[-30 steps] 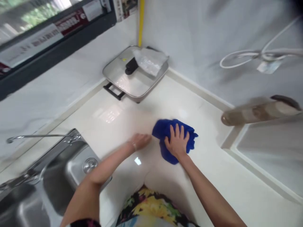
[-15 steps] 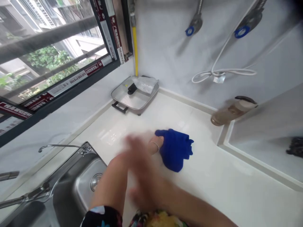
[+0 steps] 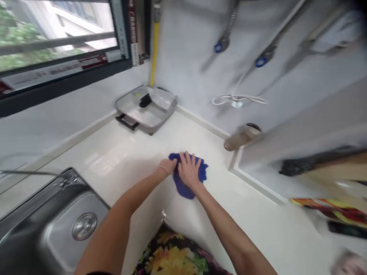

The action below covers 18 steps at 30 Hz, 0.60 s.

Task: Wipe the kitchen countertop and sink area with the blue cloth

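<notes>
A blue cloth (image 3: 183, 191) lies bunched on the white countertop (image 3: 134, 149). At its left edge, my left hand (image 3: 169, 166), with a thin bracelet at the wrist, is closed on the fabric; its fingertips are partly hidden. My right hand (image 3: 189, 171) rests palm down on top of the cloth with its fingers spread. Fabric shows beyond its fingertips and below the palm.
A lidded electric pan (image 3: 149, 116) with a plastic bag on it stands in the back corner. To the left is a steel sink (image 3: 57, 214). A brownish bottle-like object (image 3: 241, 137) sits by the right ledge. Colourful packaging (image 3: 329, 210) is farther right.
My right hand, blurred over the left forearm before, has come down onto the blue cloth. My left hand stays at the cloth's edge. The camera view has shifted right.
</notes>
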Motion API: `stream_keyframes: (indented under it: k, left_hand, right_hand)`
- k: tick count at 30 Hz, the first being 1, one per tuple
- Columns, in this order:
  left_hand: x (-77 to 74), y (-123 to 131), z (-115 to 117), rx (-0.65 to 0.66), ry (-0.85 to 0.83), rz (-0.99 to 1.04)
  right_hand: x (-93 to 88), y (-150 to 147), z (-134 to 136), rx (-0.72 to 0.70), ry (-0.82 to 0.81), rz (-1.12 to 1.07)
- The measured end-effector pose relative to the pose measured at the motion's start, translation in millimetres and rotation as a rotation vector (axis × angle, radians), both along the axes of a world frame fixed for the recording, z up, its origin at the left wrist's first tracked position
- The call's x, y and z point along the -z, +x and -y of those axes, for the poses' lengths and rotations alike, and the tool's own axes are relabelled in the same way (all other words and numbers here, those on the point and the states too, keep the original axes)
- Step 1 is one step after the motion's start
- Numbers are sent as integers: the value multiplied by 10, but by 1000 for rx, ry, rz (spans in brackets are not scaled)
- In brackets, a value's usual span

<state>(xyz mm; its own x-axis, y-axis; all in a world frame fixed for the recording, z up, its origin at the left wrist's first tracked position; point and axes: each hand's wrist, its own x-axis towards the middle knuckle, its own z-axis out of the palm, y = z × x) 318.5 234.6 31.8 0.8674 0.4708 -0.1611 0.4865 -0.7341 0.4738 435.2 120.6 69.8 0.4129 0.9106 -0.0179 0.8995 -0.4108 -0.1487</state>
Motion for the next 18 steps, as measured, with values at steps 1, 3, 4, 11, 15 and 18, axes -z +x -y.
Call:
stream_keyframes:
  k: [1,3,4,11,15,18]
  left_hand:
    - [-4,54,-69,-12,3,-20]
    - [-30,66,-215,-45,16,-59]
    - [-49,13,-287,-62,23,-68]
    - [-35,-985,-471,-249,81,-11]
    - [178,-1384,-392,-276,89,38]
    - [269,-1437,-322,-346,121,63]
  right_hand:
    - [105,101,52,47,-60,11]
    - [263,219,177,68,-138,18]
    - [317,236,238,56,-151,20]
    - [396,203,351,15,-152,22]
    - [376,479,120,29,-165,46]
    - [367,766,-140,76,-178,60]
